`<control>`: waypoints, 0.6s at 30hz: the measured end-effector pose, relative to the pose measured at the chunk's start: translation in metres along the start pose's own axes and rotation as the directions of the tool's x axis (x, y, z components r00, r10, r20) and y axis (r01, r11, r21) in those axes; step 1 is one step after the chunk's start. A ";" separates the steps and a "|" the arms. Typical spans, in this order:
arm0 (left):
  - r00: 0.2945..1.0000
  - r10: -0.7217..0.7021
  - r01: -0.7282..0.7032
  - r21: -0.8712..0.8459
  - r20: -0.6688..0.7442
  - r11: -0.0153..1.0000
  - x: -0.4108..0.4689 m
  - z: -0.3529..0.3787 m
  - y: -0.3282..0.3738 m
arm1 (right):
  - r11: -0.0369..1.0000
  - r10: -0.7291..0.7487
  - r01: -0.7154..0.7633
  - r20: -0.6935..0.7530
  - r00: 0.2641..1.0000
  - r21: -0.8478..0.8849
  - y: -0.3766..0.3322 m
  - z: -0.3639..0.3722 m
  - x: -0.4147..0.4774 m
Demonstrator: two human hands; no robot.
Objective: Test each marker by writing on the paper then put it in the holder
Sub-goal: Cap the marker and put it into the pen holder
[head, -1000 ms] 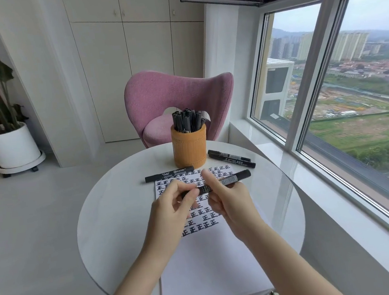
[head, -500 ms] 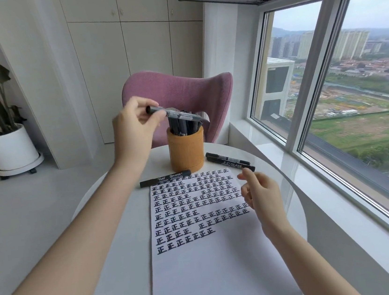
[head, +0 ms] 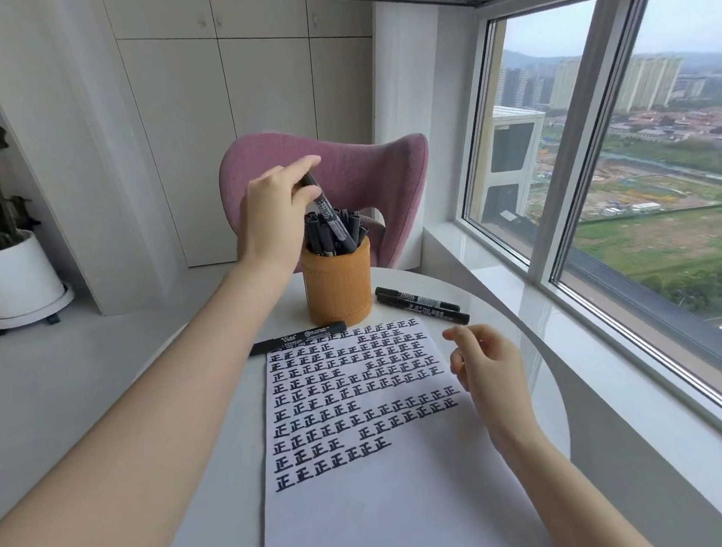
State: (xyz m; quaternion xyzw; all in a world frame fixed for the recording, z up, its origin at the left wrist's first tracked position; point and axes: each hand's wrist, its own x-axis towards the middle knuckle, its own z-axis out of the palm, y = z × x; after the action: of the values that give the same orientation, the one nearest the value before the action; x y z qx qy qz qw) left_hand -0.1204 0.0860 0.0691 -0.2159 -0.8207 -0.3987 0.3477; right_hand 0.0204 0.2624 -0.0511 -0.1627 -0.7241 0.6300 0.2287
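My left hand [head: 272,213] grips a black marker [head: 328,213] by its upper end, tilted, with its lower end among several black markers inside the tan cylindrical holder [head: 338,287]. The white paper [head: 377,498] lies in front of the holder, its upper half covered with rows of black characters. One black marker [head: 296,338] lies at the paper's top left edge. Two more black markers [head: 420,304] lie to the right of the holder. My right hand [head: 486,362] hovers over the paper's right edge, fingers loosely curled, holding nothing.
The round white table [head: 538,365] stands beside a window sill [head: 585,336] and large windows on the right. A pink chair [head: 327,163] stands behind the holder. A white plant pot [head: 7,280] on wheels sits on the floor at the far left.
My left hand carried the marker from over the paper up to the holder and tipped it down into it. My right hand let go and drew back to the paper's right edge.
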 end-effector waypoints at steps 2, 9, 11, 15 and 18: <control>0.999 0.046 -0.046 0.051 0.019 0.998 0.003 0.006 0.002 | 1.000 -0.003 0.003 0.002 1.000 -0.005 0.001 0.000 0.002; 0.991 0.117 -0.122 0.093 0.063 0.988 0.014 0.018 0.006 | 1.000 -0.023 0.023 0.004 1.000 -0.001 0.008 0.001 0.007; 0.991 0.098 -0.108 0.105 0.091 0.989 0.013 0.021 0.002 | 1.000 -0.029 0.029 0.002 1.000 0.001 0.011 0.002 0.008; 0.986 0.074 -0.093 0.122 0.151 0.988 0.006 0.030 -0.012 | 1.000 -0.031 0.031 -0.008 0.999 -0.001 0.013 0.001 0.013; 0.989 0.038 -0.060 0.158 0.141 0.986 0.005 0.034 -0.016 | 0.997 -0.073 0.073 -0.028 0.997 -0.021 0.011 -0.001 0.020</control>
State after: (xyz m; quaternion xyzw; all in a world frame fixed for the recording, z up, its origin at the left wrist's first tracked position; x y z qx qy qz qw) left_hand -0.1470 0.1044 0.0498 -0.2341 -0.8667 -0.3063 0.3165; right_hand 0.0038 0.2752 -0.0589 -0.1474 -0.7326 0.6115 0.2601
